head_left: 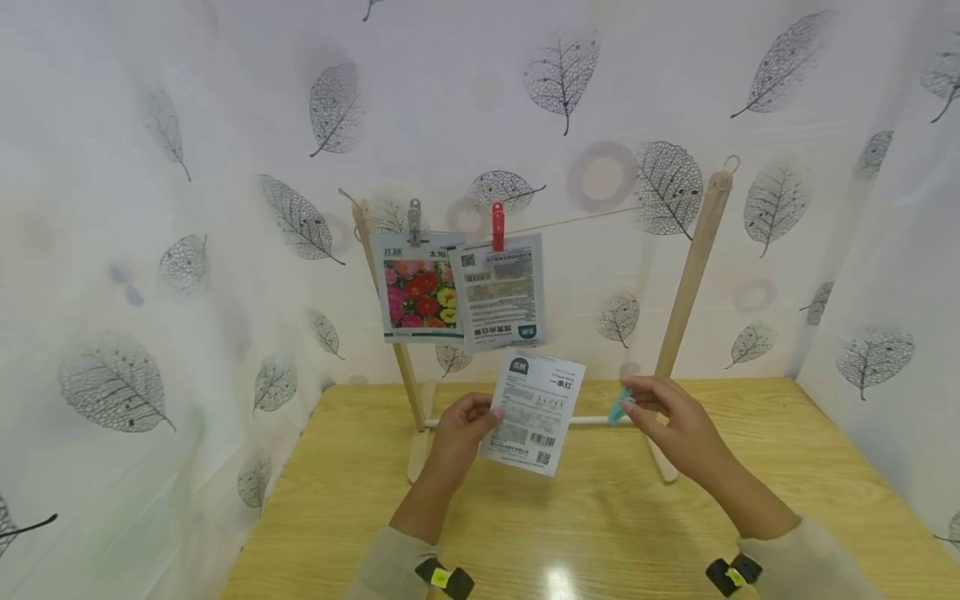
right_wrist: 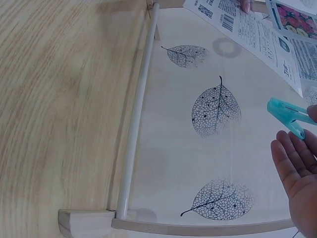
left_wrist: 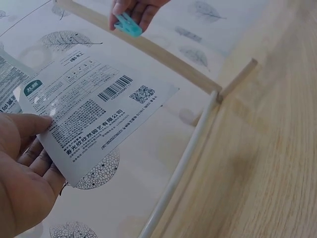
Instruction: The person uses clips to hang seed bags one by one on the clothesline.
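My left hand (head_left: 459,432) pinches the left edge of a white printed seed packet (head_left: 534,412), its text and barcode side towards me. In the left wrist view the thumb lies on the face of the packet (left_wrist: 94,114). My right hand (head_left: 678,425) holds a teal clothespin (head_left: 620,406) between thumb and fingers, to the right of the packet and apart from it. Above, a flower-picture packet (head_left: 420,292) hangs from a string by a grey clothespin (head_left: 414,222). Beside it a packet with its text side showing (head_left: 501,296) hangs by a red clothespin (head_left: 498,226).
The string (head_left: 600,217) runs between a left wooden post (head_left: 408,387) and a right wooden post (head_left: 692,275). A white rod (head_left: 588,421) joins the posts low down, above the wood-grain table (head_left: 525,533). Behind hangs a leaf-patterned curtain (head_left: 450,100).
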Demonstrator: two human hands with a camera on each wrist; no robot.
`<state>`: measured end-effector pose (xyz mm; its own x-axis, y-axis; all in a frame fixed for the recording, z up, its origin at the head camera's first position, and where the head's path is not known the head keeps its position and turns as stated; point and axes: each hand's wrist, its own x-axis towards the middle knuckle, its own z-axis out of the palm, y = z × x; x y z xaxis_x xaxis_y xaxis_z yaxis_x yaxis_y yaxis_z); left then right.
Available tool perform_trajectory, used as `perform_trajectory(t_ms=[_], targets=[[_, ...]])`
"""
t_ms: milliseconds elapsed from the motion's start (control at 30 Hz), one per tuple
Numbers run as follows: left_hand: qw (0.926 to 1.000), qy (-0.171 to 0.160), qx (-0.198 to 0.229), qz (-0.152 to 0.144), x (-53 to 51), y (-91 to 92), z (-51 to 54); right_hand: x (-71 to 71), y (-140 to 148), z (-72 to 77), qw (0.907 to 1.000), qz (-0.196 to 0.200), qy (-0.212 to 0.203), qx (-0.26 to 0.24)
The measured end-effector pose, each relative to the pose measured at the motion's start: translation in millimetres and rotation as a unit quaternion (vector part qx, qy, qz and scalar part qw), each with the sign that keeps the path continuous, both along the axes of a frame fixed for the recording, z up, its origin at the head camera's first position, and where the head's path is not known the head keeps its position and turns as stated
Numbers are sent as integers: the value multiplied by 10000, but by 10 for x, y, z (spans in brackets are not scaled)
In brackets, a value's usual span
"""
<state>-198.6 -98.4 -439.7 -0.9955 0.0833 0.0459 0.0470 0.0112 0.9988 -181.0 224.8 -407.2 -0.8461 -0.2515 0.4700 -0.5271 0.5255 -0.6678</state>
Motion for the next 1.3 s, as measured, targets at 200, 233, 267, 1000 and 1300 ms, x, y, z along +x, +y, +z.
perform_trajectory(t_ms=[200, 233, 267, 1000, 1300], targets=[[9999, 56, 73, -44, 3, 16, 12, -27, -10, 73, 9999, -16, 97, -27], [9999, 64, 86, -55, 3, 20, 14, -30, -10, 83, 9999, -13, 118, -23], [9999, 65, 104, -65, 3, 24, 15, -34, -8, 92, 9999, -13, 125, -14], [9997, 163, 198, -53, 5, 64, 38, -97, -25, 274, 9990, -129, 330, 270], [9996, 229, 182, 10, 4, 82, 72, -122, -37, 325, 9986, -83, 438, 274]])
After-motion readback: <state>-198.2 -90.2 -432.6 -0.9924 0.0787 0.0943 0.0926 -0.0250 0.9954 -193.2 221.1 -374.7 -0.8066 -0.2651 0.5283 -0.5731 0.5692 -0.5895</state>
